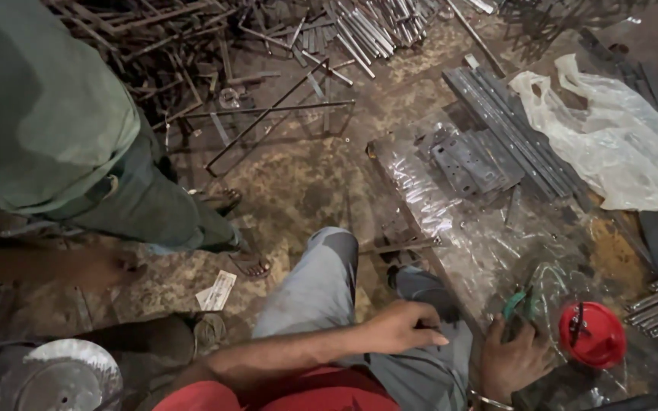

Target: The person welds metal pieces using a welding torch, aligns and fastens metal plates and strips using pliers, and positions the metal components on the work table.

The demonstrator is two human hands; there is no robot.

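Right hand (513, 358), lower right of frame, is closed around green-handled pliers (517, 304), long axis near upright, handles pointing to the frame's top. Left hand (404, 326), loosely curled, rests on the grey-trousered knee (420, 293), just left. A red cap (592, 335) lies right of the pliers, on clear plastic sheeting (451, 221).

Glossy clear plastic sheet (451, 221), glossy red plastic cap (592, 335), dull grey metal strips (508, 129), rough stained floor (298, 183)
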